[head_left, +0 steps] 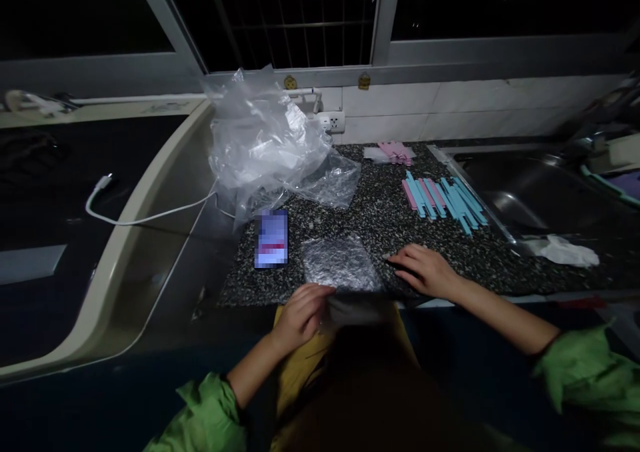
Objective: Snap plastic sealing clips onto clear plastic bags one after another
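Observation:
A small clear plastic bag [341, 265] lies on the speckled granite counter [380, 212], hanging over the front edge. My left hand [300, 315] is closed on the bag's near end just below the counter edge. My right hand [425, 270] lies flat on the counter with fingers stretched out, its fingertips next to the bag's right side. A phone [271, 239] lies face up to the left of the bag.
A fan of blue and pink strips [443, 199] lies at the right, more pink strips [395, 152] farther back. A crumpled heap of clear plastic [265, 139] sits at the back left. A steel sink [540, 185] is to the right, a white cable [145, 215] to the left.

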Demonstrator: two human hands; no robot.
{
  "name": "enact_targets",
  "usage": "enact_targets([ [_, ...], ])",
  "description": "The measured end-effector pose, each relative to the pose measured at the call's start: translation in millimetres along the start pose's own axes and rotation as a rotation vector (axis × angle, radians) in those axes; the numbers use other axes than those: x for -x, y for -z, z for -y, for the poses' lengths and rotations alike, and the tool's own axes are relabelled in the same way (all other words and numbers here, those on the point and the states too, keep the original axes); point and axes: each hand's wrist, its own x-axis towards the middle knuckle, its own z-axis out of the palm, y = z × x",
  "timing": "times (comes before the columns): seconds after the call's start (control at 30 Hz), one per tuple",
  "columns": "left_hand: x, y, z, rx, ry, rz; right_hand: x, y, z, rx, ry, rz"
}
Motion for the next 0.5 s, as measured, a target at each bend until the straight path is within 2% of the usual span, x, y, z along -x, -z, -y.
enact_targets([
  [0.13,0.5,1.0,-0.7,0.095,-0.005,-0.134,-2.9,-5.3,10.6,-0.065,0.111,0.109],
  [0.27,-4.4,3.5,-5.0,0.160,0.092,-0.167,-13.5,-13.1,18.2,-0.091,0.125,0.191],
  [0.37,-6.2,5.5,-6.4,0.169,0.170,-0.171,-23.8,-18.4,20.5,-0.109,0.126,0.150],
  [0.5,-5.8,5.5,-5.3,0.180,0.107,-0.187,-34.7,-19.7,18.3,-0.102,0.171,0.018],
])
